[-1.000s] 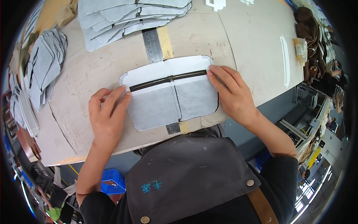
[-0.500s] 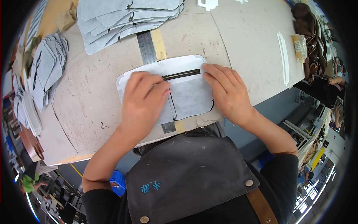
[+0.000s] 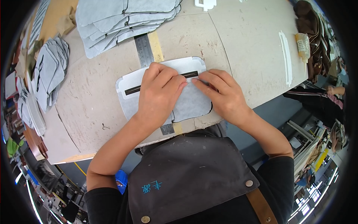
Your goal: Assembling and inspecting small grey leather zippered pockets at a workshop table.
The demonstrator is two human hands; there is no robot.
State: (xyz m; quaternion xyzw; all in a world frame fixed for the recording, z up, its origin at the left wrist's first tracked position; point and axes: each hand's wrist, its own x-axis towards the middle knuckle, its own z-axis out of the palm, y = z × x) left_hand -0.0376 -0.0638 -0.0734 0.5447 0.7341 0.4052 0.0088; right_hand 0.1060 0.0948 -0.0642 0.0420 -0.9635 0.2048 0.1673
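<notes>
A pale grey panel with rounded corners (image 3: 192,102) lies flat on the table in front of me. Along its upper part runs a white strip (image 3: 169,67) with a long narrow slot (image 3: 132,90), dark inside with a thin light line like a zip. My left hand (image 3: 158,91) rests over the middle of the panel, thumb and fingers pinched together at the slot's lower edge. What they pinch is hidden. Close beside it, my right hand (image 3: 223,93) has its thumb and fingertips together at the slot's right end; anything between them is too small to make out.
A metal ruler (image 3: 144,50) and a yellow strip (image 3: 156,46) run under the panel. Stacks of grey panels (image 3: 123,22) lie at the far side and left (image 3: 50,71). A glue bottle (image 3: 302,47), brown material (image 3: 311,30) and a white strip (image 3: 285,59) are at the right.
My left hand has moved right along the slot, uncovering its left part. My right hand has shifted from the panel's right edge inward to the slot's end, so both hands are closer.
</notes>
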